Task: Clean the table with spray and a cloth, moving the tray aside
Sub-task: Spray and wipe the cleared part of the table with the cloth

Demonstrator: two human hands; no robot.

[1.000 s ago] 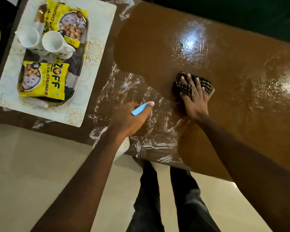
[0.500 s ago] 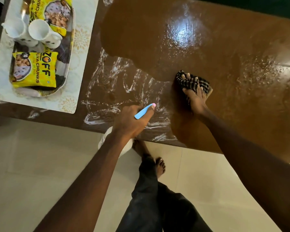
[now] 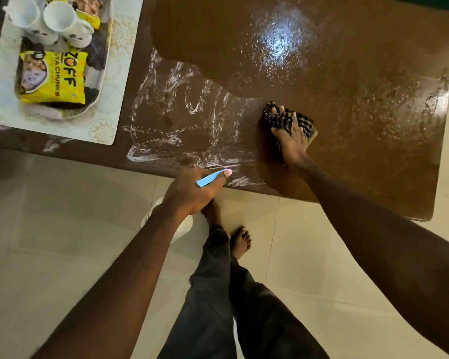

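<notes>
The right hand (image 3: 292, 137) grasps the bunched cloth (image 3: 287, 117) and presses it on the table (image 3: 347, 60), fingers sunk in its folds. The left hand (image 3: 192, 191) is clenched round the spray (image 3: 211, 178), blue nozzle pointing to 2 o'clock. It hangs at the table's near edge, and the white body shows below the wrist.

Taking 12 o'clock as the table's far edge, the white streaks (image 3: 176, 117) lie at 9 o'clock from the cloth and spread down to about 8 o'clock at the near edge. The cloth sits just at their 3 o'clock border. From the left hand the same streaks lie at 12 o'clock. So the unwiped patch is between the two hands, and the cloth hand is the one that already touches its edge. The patch runs longest from near edge to far, across the line of a sweep toward 9 o'clock, so I judge that one pass will not cover it.

The tray (image 3: 102, 81) stands well apart at 10 o'clock from the cloth, on a mat (image 3: 125, 73) at the table's left end, with cups (image 3: 70, 29) and a yellow packet (image 3: 55, 79) in it. The table beyond 3 o'clock of the cloth looks wet and speckled, so that side may also need wiping.
</notes>
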